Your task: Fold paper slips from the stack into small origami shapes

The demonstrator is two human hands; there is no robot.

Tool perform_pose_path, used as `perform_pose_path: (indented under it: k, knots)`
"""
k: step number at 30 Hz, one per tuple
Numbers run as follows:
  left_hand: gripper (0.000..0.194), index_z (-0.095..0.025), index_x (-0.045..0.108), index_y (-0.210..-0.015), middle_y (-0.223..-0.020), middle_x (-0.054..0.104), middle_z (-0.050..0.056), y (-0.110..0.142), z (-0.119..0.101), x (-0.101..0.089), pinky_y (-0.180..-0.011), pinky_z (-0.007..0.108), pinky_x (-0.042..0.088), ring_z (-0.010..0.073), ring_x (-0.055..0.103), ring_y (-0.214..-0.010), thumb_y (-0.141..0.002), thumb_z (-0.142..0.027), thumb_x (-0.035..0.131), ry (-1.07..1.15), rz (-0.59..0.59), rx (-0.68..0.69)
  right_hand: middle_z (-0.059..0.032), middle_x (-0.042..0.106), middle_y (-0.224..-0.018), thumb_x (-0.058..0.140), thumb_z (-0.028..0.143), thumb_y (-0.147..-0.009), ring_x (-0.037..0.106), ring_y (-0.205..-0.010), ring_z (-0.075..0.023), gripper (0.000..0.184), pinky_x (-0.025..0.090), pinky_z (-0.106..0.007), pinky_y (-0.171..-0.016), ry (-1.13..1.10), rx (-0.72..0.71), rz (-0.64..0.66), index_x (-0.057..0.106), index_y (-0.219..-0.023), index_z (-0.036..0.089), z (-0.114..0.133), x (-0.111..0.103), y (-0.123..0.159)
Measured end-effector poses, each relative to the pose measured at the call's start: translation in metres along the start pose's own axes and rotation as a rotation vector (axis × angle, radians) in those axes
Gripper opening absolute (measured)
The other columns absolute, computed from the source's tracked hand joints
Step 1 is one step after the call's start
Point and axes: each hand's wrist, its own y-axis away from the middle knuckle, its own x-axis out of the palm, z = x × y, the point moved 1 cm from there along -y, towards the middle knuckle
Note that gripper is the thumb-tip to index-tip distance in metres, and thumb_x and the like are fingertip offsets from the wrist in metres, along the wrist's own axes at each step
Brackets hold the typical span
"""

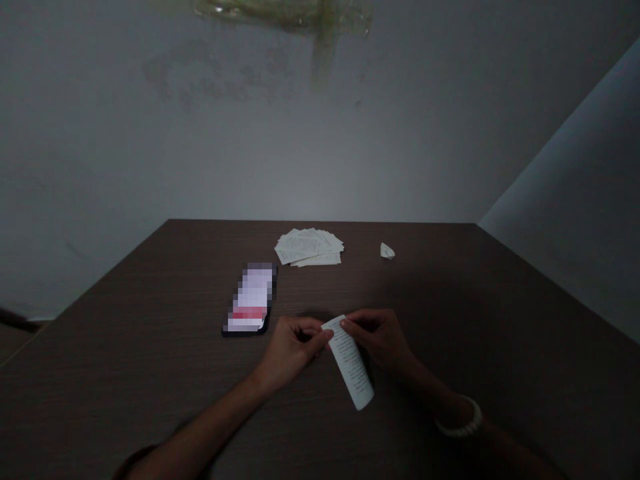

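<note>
A narrow strip of printed paper (352, 367) is held between my two hands above the near middle of the table. My left hand (295, 347) pinches its top left corner between thumb and fingers. At the top right edge, my right hand (381, 335) grips the same strip, its thumb on the printed face. The paper slants down toward me and its lower end curls. Just left of my left hand lies a phone (253, 293) with a lit, blurred screen.
Past my hands, a fanned pile of printed papers (310, 247) lies on the dark wooden table (175, 267). A small crumpled or folded paper piece (387, 251) sits to its right. A grey wall (300, 147) stands behind the table's far edge.
</note>
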Motion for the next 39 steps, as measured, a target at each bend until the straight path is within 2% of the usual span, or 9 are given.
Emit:
perform_pose_path:
  k: [10, 16, 24, 33, 39]
  knots:
    - [0.027, -0.012, 0.071, -0.072, -0.058, 0.060, 0.001, 0.0015, -0.0008, 0.0002, -0.047, 0.019, 0.032, 0.0090, 0.047, -0.050, -0.081, -0.035, 0.063, -0.010, 0.000, 0.017, -0.0044, 0.075, -0.072, 0.074, 0.036, -0.074, 0.067, -0.061, -0.0169, 0.019, 0.049, -0.024, -0.054, 0.004, 0.011, -0.013, 0.078, -0.078, 0.018, -0.0022, 0.0008, 0.0006]
    - [0.022, -0.013, 0.073, -0.078, -0.064, 0.067, 0.003, 0.0014, -0.0010, -0.0002, -0.052, 0.020, 0.040, 0.0121, 0.056, -0.056, -0.080, -0.034, 0.066, -0.030, -0.079, 0.077, -0.0037, 0.075, -0.071, 0.074, 0.035, -0.074, 0.067, -0.061, -0.0164, 0.017, 0.049, -0.023, -0.054, 0.006, 0.009, -0.026, 0.078, -0.078, 0.018, -0.0001, 0.0016, 0.0005]
    - [0.022, -0.013, 0.073, -0.079, -0.073, 0.073, 0.006, 0.0017, 0.0016, 0.0002, -0.058, 0.022, 0.047, 0.0163, 0.064, -0.065, -0.080, -0.034, 0.068, 0.001, -0.138, 0.046, -0.0045, 0.075, -0.072, 0.074, 0.035, -0.074, 0.066, -0.062, -0.0165, 0.018, 0.049, -0.023, -0.055, 0.000, 0.000, -0.036, 0.077, -0.077, 0.017, -0.0005, 0.0015, 0.0024]
    - [0.023, -0.013, 0.073, -0.077, -0.069, 0.072, 0.005, 0.0026, -0.0036, -0.0005, -0.052, 0.021, 0.045, 0.0144, 0.061, -0.059, -0.080, -0.035, 0.067, 0.002, -0.109, 0.054, -0.0043, 0.075, -0.073, 0.073, 0.039, -0.074, 0.067, -0.063, -0.0182, 0.022, 0.050, -0.025, -0.053, 0.002, 0.012, -0.019, 0.077, -0.079, 0.018, -0.0027, 0.0022, 0.0025]
    - [0.024, -0.013, 0.072, -0.073, -0.065, 0.070, 0.005, 0.0016, -0.0021, -0.0009, -0.050, 0.020, 0.042, 0.0125, 0.058, -0.055, -0.080, -0.035, 0.067, 0.026, -0.071, 0.066, -0.0031, 0.072, -0.071, 0.069, 0.036, -0.079, 0.065, -0.062, -0.0154, 0.020, 0.049, -0.024, -0.056, -0.010, -0.014, -0.015, 0.074, -0.077, 0.017, -0.0017, 0.0003, 0.0018]
